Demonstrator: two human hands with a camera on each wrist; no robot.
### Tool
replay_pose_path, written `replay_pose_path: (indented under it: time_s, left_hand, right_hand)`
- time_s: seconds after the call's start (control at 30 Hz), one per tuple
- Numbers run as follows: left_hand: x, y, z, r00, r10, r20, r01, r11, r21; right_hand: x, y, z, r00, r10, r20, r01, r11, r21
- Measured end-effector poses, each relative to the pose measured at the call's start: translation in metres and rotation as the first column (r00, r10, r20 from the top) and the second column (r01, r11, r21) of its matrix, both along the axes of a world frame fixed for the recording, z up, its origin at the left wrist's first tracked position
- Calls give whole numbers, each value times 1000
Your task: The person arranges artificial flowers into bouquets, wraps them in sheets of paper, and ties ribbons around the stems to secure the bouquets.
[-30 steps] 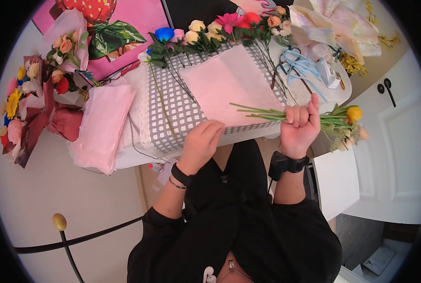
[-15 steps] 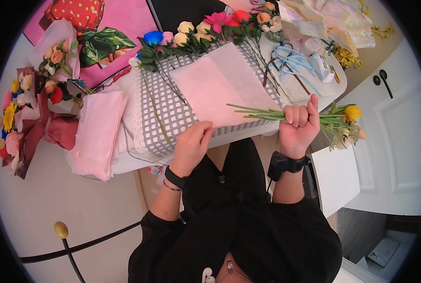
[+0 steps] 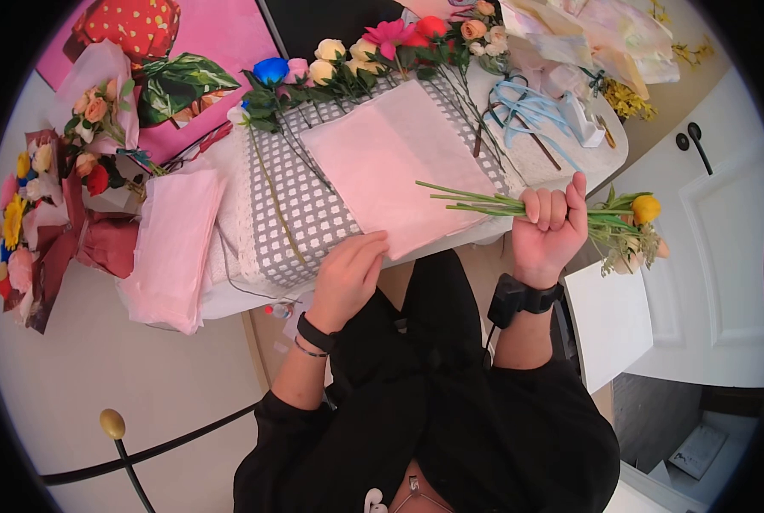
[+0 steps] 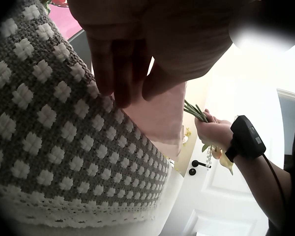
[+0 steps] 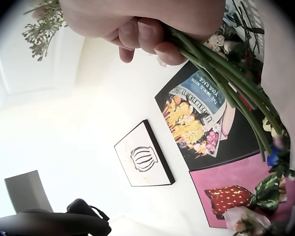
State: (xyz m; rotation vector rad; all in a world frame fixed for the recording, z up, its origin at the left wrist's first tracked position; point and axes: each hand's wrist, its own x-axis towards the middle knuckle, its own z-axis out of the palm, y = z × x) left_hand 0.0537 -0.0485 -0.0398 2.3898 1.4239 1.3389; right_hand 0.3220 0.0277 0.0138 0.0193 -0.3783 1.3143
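My left hand (image 3: 348, 278) pinches the near left corner of a pale pink sheet (image 3: 390, 162) lying on the grey-and-white checked cloth (image 3: 296, 214). That corner hangs over the table's front edge. Seen from the left wrist, the fingers of the left hand (image 4: 132, 54) are beside the sheet (image 4: 162, 115), and the contact is dark. Raised at the right, my right hand (image 3: 548, 231) grips a bunch of green stems (image 3: 476, 201), with a yellow flower (image 3: 645, 209) and paler blooms beyond the fist. The right wrist view shows fingers of the right hand (image 5: 147, 34) curled round the stems (image 5: 226, 73).
Loose flowers (image 3: 330, 64) line the table's back. A pink paper stack (image 3: 176, 239) and wrapped bouquets (image 3: 31, 214) are at the left. Blue ribbon (image 3: 523, 107), a white box (image 3: 580, 120) and pale wrapping (image 3: 595, 43) are at the back right. A white door (image 3: 707, 256) stands further right.
The pink sheet's near corner has moved toward the body, past the table edge, with my left hand. My right hand still grips the stems in nearly the same place.
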Motion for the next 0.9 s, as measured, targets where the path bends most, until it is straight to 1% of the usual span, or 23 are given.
replay_pose_path:
  time_s: [0.03,0.07,0.13,0.17,0.23,0.37,0.43,0.5,0.57,0.6,0.67,0.83,0.9]
  left_hand:
    - [2,-1,1,999,13,-44,-12,1000,20]
    - [4,-2,4,999,2,-44,-1,1000,20]
    - [9,-4,11,989,33,-144,-19,995,101]
    - [12,-4,14,989,27,-144,-13,995,99]
    - [20,-8,20,980,23,-199,0,993,119]
    - [38,-5,35,978,62,-197,-33,989,146]
    - [40,1,37,987,17,-159,-4,997,78]
    - [36,5,33,986,24,-164,-14,998,67]
    - [35,7,28,998,19,-62,-18,1000,16]
    - [35,8,27,998,12,-57,-12,1000,11]
    - [32,11,25,997,47,-53,-46,998,33]
    - [31,11,24,999,-9,-41,10,1000,8]
    - [30,10,22,994,-11,-113,13,1000,19]
  right_hand:
    - [1,0,0,1000,8,-7,-8,1000,18]
    - [2,-1,0,1000,-2,-7,2,1000,18]
    - [2,-2,1,1000,8,0,-8,999,34]
    - [4,-3,1,1000,3,0,-3,1000,31]
    - [2,-5,1,1000,3,1,-3,1000,20]
    - [3,-6,1,999,40,-21,-39,998,45]
    - [5,-6,1,999,36,-17,-34,997,70]
    - [9,-6,2,999,44,-28,-42,997,70]
    - [14,-7,3,998,40,-46,-37,996,81]
    - [17,-6,3,999,43,-32,-40,993,108]
    - [21,-6,4,999,12,-35,-9,996,94]
    - [35,-5,8,996,-65,-63,72,991,113]
    - [41,-6,11,993,-104,-61,111,987,117]
